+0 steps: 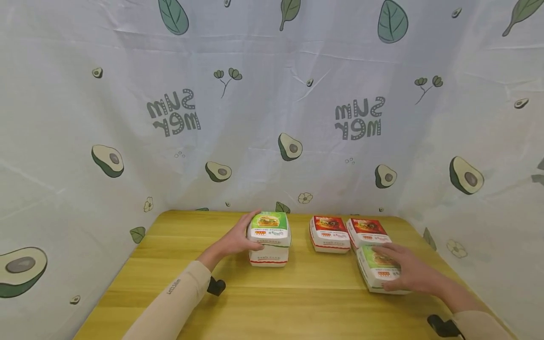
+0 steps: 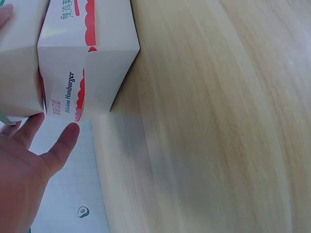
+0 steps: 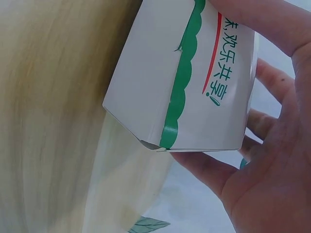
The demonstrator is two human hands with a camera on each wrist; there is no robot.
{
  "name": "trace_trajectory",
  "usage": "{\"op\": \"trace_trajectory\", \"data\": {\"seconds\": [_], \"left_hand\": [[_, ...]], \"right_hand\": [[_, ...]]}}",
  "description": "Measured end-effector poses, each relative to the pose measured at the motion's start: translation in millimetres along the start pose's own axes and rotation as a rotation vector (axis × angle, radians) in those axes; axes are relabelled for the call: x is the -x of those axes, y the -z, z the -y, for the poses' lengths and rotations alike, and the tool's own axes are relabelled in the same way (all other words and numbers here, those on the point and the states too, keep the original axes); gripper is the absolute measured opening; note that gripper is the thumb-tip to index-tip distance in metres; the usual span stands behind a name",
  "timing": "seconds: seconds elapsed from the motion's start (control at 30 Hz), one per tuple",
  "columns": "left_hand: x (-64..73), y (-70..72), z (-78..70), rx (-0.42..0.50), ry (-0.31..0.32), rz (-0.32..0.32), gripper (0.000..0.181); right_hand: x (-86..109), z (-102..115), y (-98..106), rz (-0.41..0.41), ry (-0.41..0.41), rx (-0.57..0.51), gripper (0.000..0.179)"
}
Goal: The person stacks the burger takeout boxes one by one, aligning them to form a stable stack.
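Note:
My left hand [image 1: 238, 237] grips a green-topped hamburger box [image 1: 269, 231] from its left side, fingers over the far edge. That box sits on top of a red-trimmed hamburger box [image 1: 268, 257]; in the left wrist view the lower box's lettering [image 2: 70, 92] shows beside the thumb. Over at the right, my right hand [image 1: 412, 271] holds a second green-topped hamburger box [image 1: 374, 271] across its lid, with thumb and fingers on opposite sides. Its green scalloped band [image 3: 179, 87] fills the right wrist view. Whether this box touches the table cannot be told.
Two red-topped hamburger boxes stand side by side at the back right: one [image 1: 329, 233] left of the other [image 1: 367, 231], which lies just behind the right hand's box. The wooden table [image 1: 306, 302] ends at a patterned cloth [image 1: 255, 118] behind and at both sides.

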State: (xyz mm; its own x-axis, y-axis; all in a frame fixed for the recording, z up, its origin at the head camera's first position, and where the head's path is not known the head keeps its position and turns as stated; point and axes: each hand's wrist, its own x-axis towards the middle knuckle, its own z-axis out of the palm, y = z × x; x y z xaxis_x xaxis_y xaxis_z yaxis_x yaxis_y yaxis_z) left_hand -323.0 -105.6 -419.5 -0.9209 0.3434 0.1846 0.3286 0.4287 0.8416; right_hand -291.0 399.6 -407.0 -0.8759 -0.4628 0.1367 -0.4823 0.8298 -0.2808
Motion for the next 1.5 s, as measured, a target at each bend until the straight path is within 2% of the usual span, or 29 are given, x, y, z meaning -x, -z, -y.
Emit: {"op": "trace_trajectory", "data": {"seconds": [0.3, 0.77, 1.2, 1.5], "left_hand": [[-1.2, 1.6, -3.5, 0.013, -0.007, 0.001, 0.109], [0.0, 3.1, -5.1, -0.012, 0.003, 0.004, 0.109], [0.8, 3.3, -3.5, -0.008, -0.005, 0.006, 0.109], [1.2, 1.7, -4.3, -0.010, 0.002, 0.011, 0.109]], "right_hand": [[-2.0, 7.9, 5.4, 0.004, -0.035, -0.001, 0.098], [-8.9, 23.8, 14.5, -0.039, 0.029, 0.014, 0.095], [-13.8, 42.3, 24.8, -0.036, 0.001, 0.008, 0.098], [-19.3, 53.0, 32.4, -0.043, 0.034, 0.006, 0.095]]}}
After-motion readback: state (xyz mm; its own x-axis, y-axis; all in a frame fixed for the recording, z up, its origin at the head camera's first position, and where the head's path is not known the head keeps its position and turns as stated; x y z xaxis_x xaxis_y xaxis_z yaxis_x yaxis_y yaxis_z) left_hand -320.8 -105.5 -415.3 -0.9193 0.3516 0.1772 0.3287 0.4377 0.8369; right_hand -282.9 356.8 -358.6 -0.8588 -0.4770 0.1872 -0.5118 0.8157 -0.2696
